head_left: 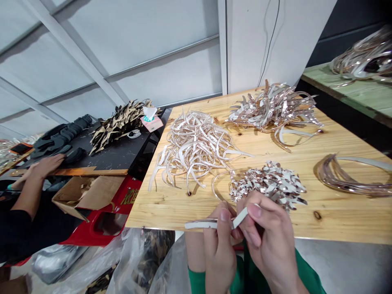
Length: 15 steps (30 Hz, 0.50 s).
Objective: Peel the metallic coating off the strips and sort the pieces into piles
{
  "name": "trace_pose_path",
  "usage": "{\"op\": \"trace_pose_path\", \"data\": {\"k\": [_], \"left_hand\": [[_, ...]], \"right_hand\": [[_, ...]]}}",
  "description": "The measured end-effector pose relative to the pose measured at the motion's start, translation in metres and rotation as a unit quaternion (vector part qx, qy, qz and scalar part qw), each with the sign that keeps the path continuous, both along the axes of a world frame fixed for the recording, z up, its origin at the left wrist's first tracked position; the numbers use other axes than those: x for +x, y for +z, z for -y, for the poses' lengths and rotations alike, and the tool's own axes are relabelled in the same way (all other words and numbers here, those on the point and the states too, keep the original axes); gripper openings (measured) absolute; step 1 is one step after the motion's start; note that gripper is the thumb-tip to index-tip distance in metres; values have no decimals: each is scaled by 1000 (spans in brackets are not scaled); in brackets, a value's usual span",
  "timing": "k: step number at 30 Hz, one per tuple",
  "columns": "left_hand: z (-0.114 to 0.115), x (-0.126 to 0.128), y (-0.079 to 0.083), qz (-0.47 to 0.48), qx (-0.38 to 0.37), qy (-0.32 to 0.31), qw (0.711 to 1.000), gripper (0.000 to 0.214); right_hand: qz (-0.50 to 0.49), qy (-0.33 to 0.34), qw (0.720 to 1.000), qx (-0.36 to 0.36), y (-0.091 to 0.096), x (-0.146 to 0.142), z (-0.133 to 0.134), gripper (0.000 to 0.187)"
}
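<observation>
Just over the front edge of the wooden table, my left hand point(221, 247) pinches a thin strip point(199, 225), white on one face with a shiny rose-gold edge. One end sticks out to the left of my fingers. Thumb and fingers of my right hand point(269, 237) close on another white length at the right, bent upward between the hands. Whether both lengths are one strip I cannot tell. Right behind my hands lies a heap of short white and rose-gold pieces point(269, 183). A loose pile of long curled strips point(196, 143) is farther left.
More strips point(272, 106) are heaped at the back of the wooden table point(165, 208), and a looped bundle point(346, 179) lies at its right. On the left, a co-worker's arm point(33, 183) reaches to a black table point(122, 153) with dark pads, brown pieces and a tissue pack point(151, 120).
</observation>
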<state>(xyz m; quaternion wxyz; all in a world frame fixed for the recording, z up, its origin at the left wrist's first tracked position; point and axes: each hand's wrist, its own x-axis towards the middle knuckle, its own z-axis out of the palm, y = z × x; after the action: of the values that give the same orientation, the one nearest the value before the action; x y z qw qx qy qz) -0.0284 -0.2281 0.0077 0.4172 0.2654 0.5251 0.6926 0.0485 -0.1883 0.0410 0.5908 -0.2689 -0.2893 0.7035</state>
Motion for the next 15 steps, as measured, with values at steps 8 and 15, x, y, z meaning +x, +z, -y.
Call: {"op": "trace_pose_path", "data": {"k": [8, 15], "left_hand": [[-5, -2, 9, 120, -21, -78, 989, 49], [-12, -4, 21, 203, 47, -182, 961, 53]], "right_hand": [[-65, -45, 993, -92, 24, -3, -2, 41], [-109, -50, 986, -113, 29, -2, -1, 37]]}}
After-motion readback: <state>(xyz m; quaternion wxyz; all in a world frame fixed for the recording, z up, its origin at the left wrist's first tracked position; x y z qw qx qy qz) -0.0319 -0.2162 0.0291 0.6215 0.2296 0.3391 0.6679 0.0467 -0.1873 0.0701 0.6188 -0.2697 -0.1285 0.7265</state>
